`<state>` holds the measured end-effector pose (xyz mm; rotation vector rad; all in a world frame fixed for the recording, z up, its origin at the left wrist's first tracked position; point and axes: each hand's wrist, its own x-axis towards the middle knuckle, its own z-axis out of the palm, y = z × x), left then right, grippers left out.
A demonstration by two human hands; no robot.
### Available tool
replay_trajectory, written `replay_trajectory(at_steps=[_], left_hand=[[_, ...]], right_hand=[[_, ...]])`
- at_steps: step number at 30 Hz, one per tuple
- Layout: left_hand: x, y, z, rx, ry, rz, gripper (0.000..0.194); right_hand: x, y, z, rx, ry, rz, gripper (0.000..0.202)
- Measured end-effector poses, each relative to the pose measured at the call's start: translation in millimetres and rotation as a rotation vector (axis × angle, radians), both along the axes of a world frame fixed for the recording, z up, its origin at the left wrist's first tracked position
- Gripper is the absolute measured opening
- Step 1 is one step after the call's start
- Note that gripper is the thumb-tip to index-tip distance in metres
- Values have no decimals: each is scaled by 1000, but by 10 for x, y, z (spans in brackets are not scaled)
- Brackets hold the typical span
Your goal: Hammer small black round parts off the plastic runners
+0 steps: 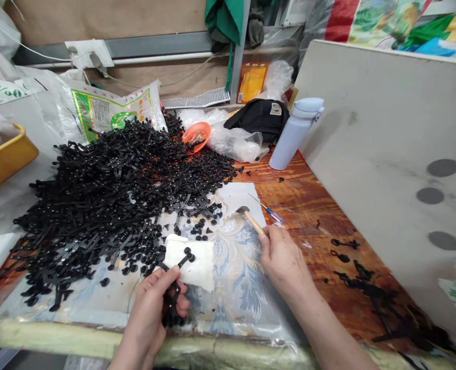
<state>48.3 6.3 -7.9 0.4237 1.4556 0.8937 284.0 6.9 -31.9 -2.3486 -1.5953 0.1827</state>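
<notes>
My left hand (160,295) is closed around several small black plastic parts (172,303). One slim part with round knobs (189,254) sticks out past the thumb, over a white pad (200,270) on the patterned cover. In my right hand (284,257) is a small hammer (253,220), gripped by its wooden handle with the dark head pointing away from me and to the left. The hammer head is apart from the pad and the black parts. Just beyond it lies a screwdriver (270,211).
A large heap of black plastic parts (108,185) covers the left side. Behind it are an orange bowl (197,136), a black bag (260,119) and a light blue bottle (295,134). A grey panel (370,113) bounds the right side, with more black parts (382,298) before it.
</notes>
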Motion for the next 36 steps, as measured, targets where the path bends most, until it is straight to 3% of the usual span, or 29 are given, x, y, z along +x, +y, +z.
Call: replay_trajectory(at_steps=[10,14,18,20,22,25,30,34,36], left_hand=[[38,-3,21,13,31,20,30],[37,-7,19,14,44,26,31],[31,-20,8,22,35,2,31],[34,-24,1,28,33,-12,32],[37,-23,-5,28,33,-20,32],[30,-13,-17,21,34,-32,32],[-1,-2,-46,16,35,-59,32],[-5,2,-50,20,60,-57,31],[-2,13,-39,30,76,-67,31]], right_hand=[[18,4,-47,42,55,14,10],[5,-53,65,112,112,58,14],[-191,-168,342,252,394,369,23],[-333,-221,437,196,491,567,29],[-446,-259,468,87,505,670,35],[-508,-301,457,42,465,680,41],[-478,-361,428,255,425,657,47],[-482,-356,401,39,305,702,46],[-475,-352,416,30,295,708,45]])
